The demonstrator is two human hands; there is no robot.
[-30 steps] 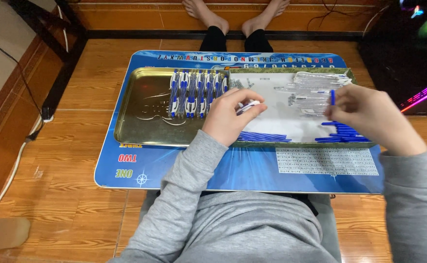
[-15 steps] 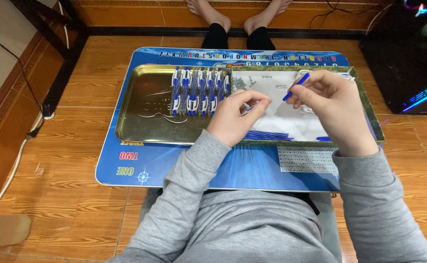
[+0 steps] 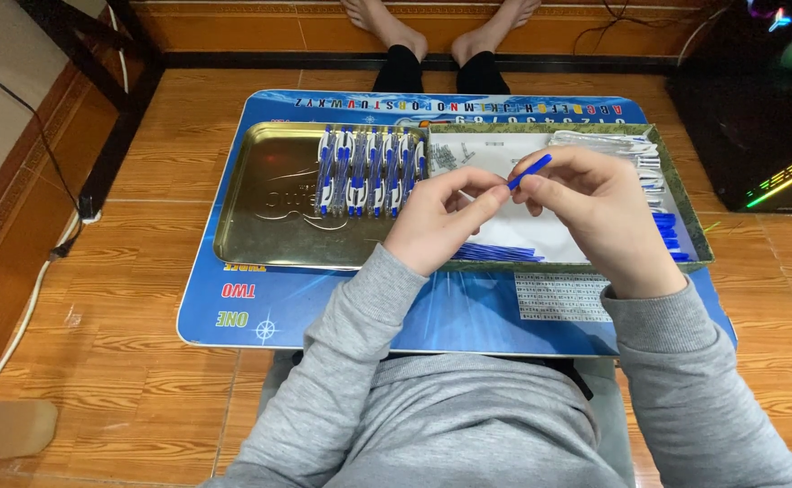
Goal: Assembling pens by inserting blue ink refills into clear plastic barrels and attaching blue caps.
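My right hand [image 3: 595, 212] pinches a small blue pen part [image 3: 530, 170] at its fingertips. My left hand [image 3: 441, 221] meets it from the left, holding a thin white pen piece whose end shows at the fingers. Both hands hover over a green-rimmed box [image 3: 696, 237] lined with white paper, holding loose blue parts [image 3: 665, 230] and clear pen barrels [image 3: 627, 145]. To the left, several assembled white-and-blue pens [image 3: 369, 170] lie in a row in a gold metal tray [image 3: 269, 221].
Tray and box rest on a blue printed board [image 3: 260, 312] across my lap. Another person's bare feet [image 3: 432, 27] are at the top on the wooden floor. A dark table leg [image 3: 111, 136] and a cable [image 3: 16, 325] run on the left, lit equipment at the right.
My right hand has come in from the right side of the box with the blue part and met my left hand at the middle. The left hand has barely moved.
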